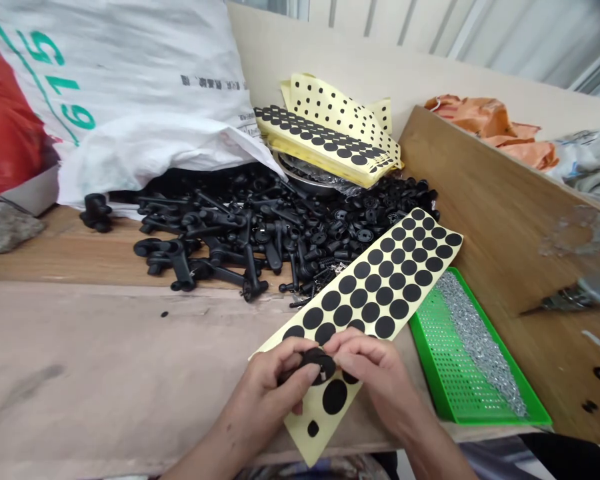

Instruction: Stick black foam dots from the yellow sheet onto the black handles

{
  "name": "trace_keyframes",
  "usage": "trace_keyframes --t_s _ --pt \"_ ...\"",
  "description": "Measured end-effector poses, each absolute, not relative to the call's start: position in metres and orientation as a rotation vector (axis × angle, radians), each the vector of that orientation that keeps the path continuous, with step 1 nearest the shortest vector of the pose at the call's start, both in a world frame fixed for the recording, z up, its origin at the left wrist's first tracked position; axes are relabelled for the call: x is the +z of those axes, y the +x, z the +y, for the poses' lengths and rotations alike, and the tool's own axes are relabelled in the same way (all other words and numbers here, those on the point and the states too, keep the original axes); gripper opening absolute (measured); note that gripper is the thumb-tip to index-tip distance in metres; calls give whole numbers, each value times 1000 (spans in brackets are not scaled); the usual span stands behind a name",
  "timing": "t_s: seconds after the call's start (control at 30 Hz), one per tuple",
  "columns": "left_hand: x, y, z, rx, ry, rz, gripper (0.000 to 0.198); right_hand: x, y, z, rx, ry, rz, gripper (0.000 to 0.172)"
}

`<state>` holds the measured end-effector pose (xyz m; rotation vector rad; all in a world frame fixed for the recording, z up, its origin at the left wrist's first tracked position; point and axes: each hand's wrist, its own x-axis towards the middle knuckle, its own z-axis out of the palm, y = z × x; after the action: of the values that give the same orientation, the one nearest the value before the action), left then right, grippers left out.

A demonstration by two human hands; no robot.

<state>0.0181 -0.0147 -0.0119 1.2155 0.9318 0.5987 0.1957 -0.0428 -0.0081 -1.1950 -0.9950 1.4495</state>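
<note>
My left hand (280, 383) is closed around a round black plastic part (321, 367), its thumb on the near face. The pinched fingers of my right hand (365, 357) meet the part's right edge; what lies between them is too small to tell. Under both hands lies a pale yellow sheet of black round stickers (379, 280), running diagonally from the near edge toward the heap. A full round sticker and a small black dot show on its near end.
A heap of black plastic parts (225, 227) lies behind the sheet, below a white sack (145, 73). More sticker sheets (330, 127) rest on a bowl. At right stand a green basket (433, 373) of small metal pieces, a wooden board (500, 200) and a screwdriver-like tool (565, 299).
</note>
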Motion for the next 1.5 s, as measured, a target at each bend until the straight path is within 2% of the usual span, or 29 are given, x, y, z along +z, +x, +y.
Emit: trace_keyframes --t_s 0.1,0.23,0.47,0.53,0.7,0.87,0.93,1.03,1.13,1.23,1.33,1.5 --pt "-11 16 -17 601 1139 922 31 -13 197 -44 1541 -1153 -830 12" --pt "-8 15 -19 618 1047 947 41 -14 197 -45 1523 -1161 -676 21" --pt "-10 18 -28 623 1016 876 40 -4 182 -55 1151 -1340 -1578 24" --pt "-10 17 -33 645 997 873 35 -4 174 -58 1086 -1329 -1630 26" --pt "15 -34 -41 560 972 897 34 -10 171 -70 1174 -1304 -1693 26" --pt "47 -142 -79 357 1425 1445 30 -27 225 -72 610 -1247 -2151 26" --pt "44 -170 -100 226 1702 1752 32 -34 243 -72 362 -1262 -2267 22" --pt "23 -173 -116 101 2020 1968 25 -38 246 -79 94 -1290 -2363 24" --pt "0 -133 -107 445 2304 1779 29 -39 229 -87 -79 -1363 -2359 21" --pt "-10 -74 -86 722 2537 1172 34 -40 211 -90 -147 -1462 -2334 19" --pt "-16 -25 -69 679 2677 903 32 -40 201 -89 -123 -1536 -2301 18" --pt "-35 2 -57 582 2738 1007 28 -36 190 -86 29 -1541 -2277 28"
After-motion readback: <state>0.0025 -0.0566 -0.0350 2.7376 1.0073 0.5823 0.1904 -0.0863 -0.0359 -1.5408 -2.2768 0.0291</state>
